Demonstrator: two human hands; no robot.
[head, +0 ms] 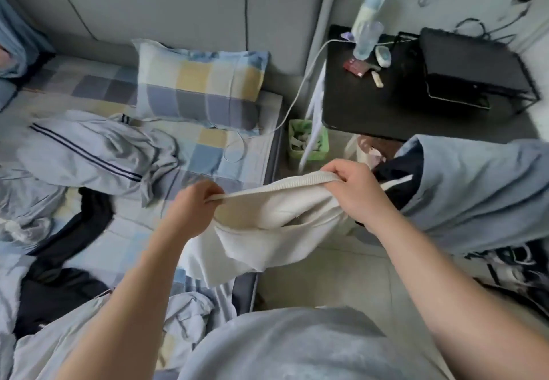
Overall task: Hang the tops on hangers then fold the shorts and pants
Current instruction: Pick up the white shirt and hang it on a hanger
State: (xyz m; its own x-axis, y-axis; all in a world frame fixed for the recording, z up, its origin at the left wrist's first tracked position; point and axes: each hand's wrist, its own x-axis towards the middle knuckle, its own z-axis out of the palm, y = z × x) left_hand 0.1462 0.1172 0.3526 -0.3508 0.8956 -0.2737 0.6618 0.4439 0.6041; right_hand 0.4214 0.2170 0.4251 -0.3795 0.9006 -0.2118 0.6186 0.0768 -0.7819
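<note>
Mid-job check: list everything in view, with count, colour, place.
white garment: 1, cream, held over bed edge
grey garment: 1, grey with dark stripes, on bed
black garment: 1, black, bed, lower left
blue garment: 1, light blue, far right
pillow: 1, blue-yellow plaid, bed head
bed: 1, plaid sheet, left
table: 1, black, right of bed
bottle: 1, clear, on table
bin: 1, green, floor by table
cable: 1, white, table to bed
left hand: 1, grips garment's ribbed edge
right hand: 1, grips same edge

head-worn view, facing down, near hands (193, 207)
</note>
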